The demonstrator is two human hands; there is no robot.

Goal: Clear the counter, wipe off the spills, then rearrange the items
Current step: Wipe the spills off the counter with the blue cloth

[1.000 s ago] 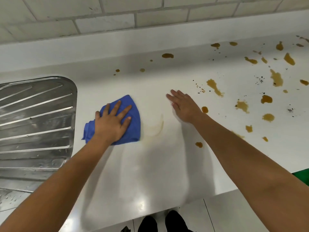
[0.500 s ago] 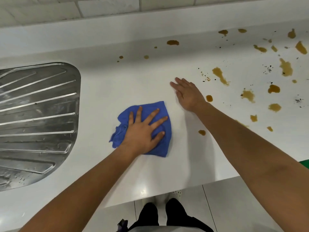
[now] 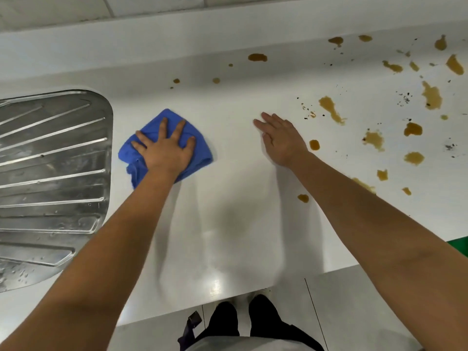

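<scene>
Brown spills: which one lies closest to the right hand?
The small round brown spot just right of the right hand, by the wrist; every other spill sits farther off.

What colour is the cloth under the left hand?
Solid blue cloth, no pattern, pressed flat by the left hand; the head view shows it.

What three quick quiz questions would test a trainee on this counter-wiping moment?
1. True or false: the left hand presses flat on the blue cloth.
2. Which side of the right hand has the brown spills? A) drainboard side B) the side away from the drainboard
3. Fill in: the right hand rests on the bare ____.

Key: 1 true; 2 B; 3 counter.
</scene>
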